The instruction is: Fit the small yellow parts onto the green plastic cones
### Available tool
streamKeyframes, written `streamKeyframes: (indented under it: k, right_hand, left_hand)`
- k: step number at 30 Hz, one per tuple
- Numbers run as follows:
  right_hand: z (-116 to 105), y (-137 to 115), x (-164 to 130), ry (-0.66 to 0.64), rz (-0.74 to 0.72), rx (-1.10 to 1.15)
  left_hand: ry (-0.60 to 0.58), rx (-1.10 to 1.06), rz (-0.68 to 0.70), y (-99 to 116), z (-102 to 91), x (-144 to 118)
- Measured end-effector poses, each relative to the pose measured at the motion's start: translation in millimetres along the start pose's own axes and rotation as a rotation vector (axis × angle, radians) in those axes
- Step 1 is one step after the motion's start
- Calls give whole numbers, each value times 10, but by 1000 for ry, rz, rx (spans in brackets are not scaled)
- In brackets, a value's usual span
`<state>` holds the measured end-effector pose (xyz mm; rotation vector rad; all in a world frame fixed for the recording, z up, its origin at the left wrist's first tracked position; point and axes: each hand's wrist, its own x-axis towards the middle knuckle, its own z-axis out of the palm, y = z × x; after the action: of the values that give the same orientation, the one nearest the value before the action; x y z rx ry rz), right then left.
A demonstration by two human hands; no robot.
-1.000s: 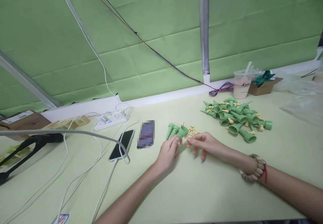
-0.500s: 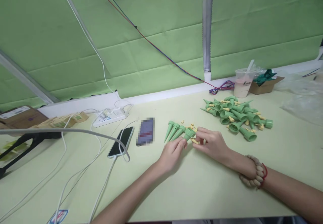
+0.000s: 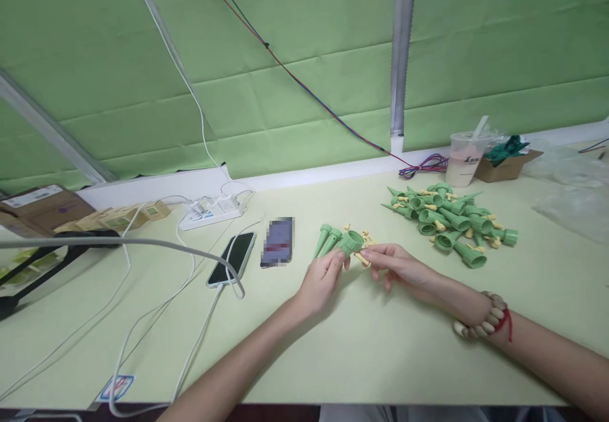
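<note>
My left hand (image 3: 320, 282) is closed around a green plastic watering spike (image 3: 352, 242), its wide threaded mouth tilted up and to the right. At the side of this spike is a small yellow valve piece (image 3: 361, 259), pinched at the fingertips of my right hand (image 3: 399, 266), whose other fingers hang loosely curled. Whether the valve is seated in the spike I cannot tell. Just behind my left hand, a few more green spikes (image 3: 325, 237) lie side by side. Several loose yellow valves (image 3: 370, 238) lie behind the held spike, partly hidden by it.
A heap of green spikes with yellow valves (image 3: 451, 219) lies to the right. Behind it stand a drink cup (image 3: 464, 162) and a small cardboard box (image 3: 507, 167). Two phones (image 3: 234, 257), white cables (image 3: 193, 266) and a power strip (image 3: 212, 212) occupy the left.
The held spike has turned its mouth more toward me and shifted slightly left. My right hand has rotated, its lower fingers loosening. The whole view has shifted slightly.
</note>
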<state>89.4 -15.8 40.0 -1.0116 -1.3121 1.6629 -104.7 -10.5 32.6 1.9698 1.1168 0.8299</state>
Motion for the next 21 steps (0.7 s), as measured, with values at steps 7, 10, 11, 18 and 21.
streamKeyframes:
  k: [7,10,11,18,21]
  right_hand:
    - [60,35,-12,119,-71,-67]
    - [73,102,-18,234,-337,-269]
    - [74,129,-21,268,-459,-367]
    - [57,198,-26,336,-634,-605]
    - [72,148,-25,271,-341,-386]
  left_hand:
    - [17,157,-42,55,-11,-11]
    - [12,201,-70,72,8,-12]
    - [11,213,-82,77,15,-13]
    - [18,151,-85,-10,4,19]
    - [63,92,-54,-63,-29,53]
